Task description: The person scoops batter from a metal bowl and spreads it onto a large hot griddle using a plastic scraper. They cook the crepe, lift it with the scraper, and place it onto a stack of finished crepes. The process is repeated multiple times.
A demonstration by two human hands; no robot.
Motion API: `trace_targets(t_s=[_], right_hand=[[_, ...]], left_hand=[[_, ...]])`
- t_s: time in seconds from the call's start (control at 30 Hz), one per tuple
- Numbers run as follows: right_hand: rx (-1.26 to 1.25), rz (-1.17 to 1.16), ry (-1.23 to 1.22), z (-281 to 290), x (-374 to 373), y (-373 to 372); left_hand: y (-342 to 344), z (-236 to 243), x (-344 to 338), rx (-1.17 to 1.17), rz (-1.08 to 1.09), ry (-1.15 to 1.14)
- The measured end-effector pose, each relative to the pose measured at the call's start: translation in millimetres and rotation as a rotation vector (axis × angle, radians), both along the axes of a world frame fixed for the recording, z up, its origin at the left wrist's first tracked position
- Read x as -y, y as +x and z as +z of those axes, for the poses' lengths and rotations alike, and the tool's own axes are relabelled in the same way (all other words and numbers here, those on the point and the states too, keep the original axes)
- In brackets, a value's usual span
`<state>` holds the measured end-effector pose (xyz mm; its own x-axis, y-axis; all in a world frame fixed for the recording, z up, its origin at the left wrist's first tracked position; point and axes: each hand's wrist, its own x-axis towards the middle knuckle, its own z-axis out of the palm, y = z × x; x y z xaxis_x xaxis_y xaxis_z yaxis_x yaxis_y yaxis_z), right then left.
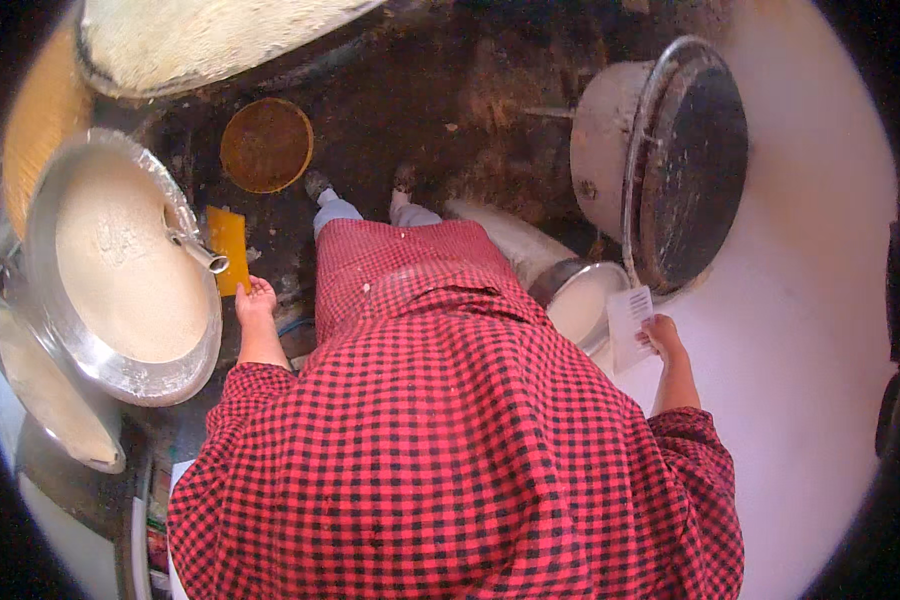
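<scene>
My left hand (257,299) grips the lower end of a flat yellow scraper-like sheet (227,238). Just left of it stands a wide metal basin (150,380) filled with a pale, flour-like mass (120,260). A metal tube-shaped handle (206,255) sticks out over the basin's right rim, close to the yellow sheet. On the other side, my right hand (660,336) pinches a thin translucent white plastic card with slot-like dark marks (627,322). Behind that card is a smaller metal bowl (582,300) with pale contents, partly hidden by it and my clothing.
A large pot (610,140) with a dark round face stands at the right by a white wall (800,330). A brown round disc (267,145) lies on the dark floor (450,100). Pale-filled vessels stand at the upper left (200,45) and lower left (55,385).
</scene>
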<state>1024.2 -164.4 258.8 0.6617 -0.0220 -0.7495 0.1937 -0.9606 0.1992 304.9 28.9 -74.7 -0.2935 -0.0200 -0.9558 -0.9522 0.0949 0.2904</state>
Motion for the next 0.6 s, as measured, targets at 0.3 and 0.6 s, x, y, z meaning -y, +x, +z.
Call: trace_targets(t_s=[0.3, 0.6], right_hand=[[0.413, 0.541, 0.157, -76, 77, -52], [0.006, 0.733, -0.092, -105, 81, 11]], left_hand=[[126, 74, -37, 0.308, -0.836, 0.177], [243, 195, -94, 0.281, -1.595, 0.483]])
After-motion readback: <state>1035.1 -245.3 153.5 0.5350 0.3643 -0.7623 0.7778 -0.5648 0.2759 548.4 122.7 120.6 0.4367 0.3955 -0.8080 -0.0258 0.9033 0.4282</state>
